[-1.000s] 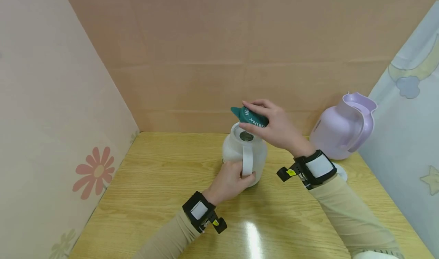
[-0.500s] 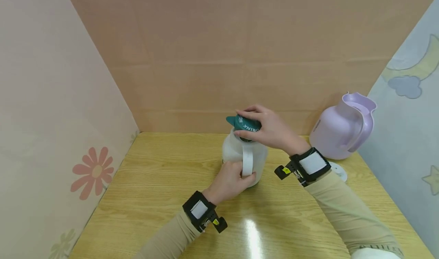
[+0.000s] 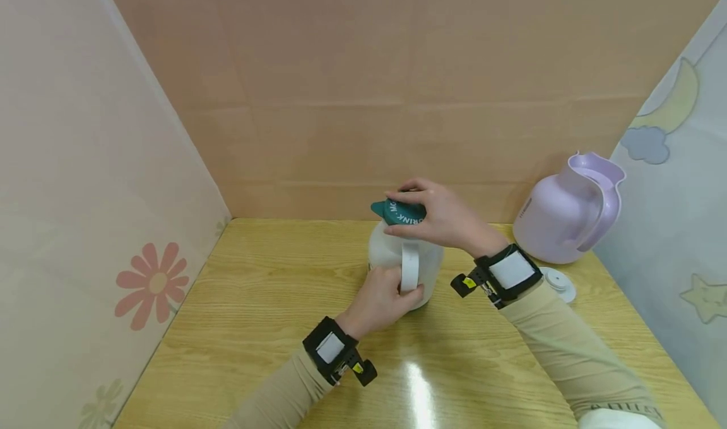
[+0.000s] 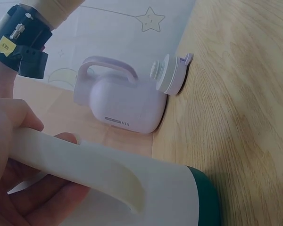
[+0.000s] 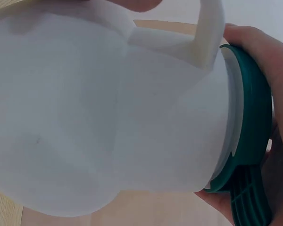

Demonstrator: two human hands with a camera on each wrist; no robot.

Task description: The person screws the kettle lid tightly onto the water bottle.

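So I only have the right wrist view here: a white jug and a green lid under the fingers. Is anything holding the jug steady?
Observer: Yes. The left hand grips the white jug by its handle, low on the side facing the person.
Operator: Is the jug lifted or standing?
Observer: Standing on the wooden table, as the head view shows.
Operator: Anything else on that table?
Observer: A lilac jug stands at the back right with no lid on it; a pale lid lies on the table just in front of it.
Operator: And the green lid?
Observer: The right hand holds the green lid on the white jug's mouth.
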